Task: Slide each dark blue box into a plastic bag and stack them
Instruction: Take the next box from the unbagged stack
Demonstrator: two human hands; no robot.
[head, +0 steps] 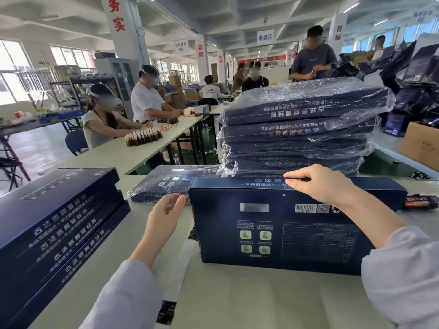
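Observation:
A dark blue box (285,224) lies flat on the table in front of me, its printed back facing up. My right hand (318,184) rests on its far top edge, fingers curled over it. My left hand (164,214) hovers open just off the box's left end, thumb near the corner. Behind it stands a stack of several bagged boxes (299,124), and one more bagged box (166,184) lies flat to the left of that stack. A pile of unbagged dark blue boxes (52,229) sits at my left. I cannot pick out a loose plastic bag.
A black and red tube-like object (420,201) lies right of the box. A cardboard carton (420,143) and heaps of dark packaging stand at the back right. Several people work at a long table (133,150) with small brown bottles to the left.

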